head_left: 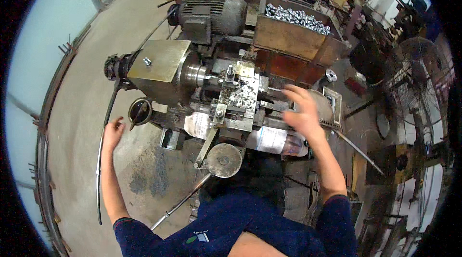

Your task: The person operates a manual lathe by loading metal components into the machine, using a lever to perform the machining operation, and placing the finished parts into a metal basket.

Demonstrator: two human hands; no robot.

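Note:
A small, dirty metal lathe lies across the middle, with a spindle chuck on its left. Dark metal chips cover the cross slide, where a tool post stands. My right hand hangs at the slide's right end, near a thin rod; its fingers are spread and slightly blurred, with nothing seen in them. At the left, my left hand has loosely bent fingers with small gaps. It lies beside a long bar and left of a round black handwheel; no grip on either is visible.
Behind the lathe are an electric motor and a rusty bin of shiny small metal parts. A loose part rests on the headstock cover. Close to my body is a round metal disc. A fan stands right.

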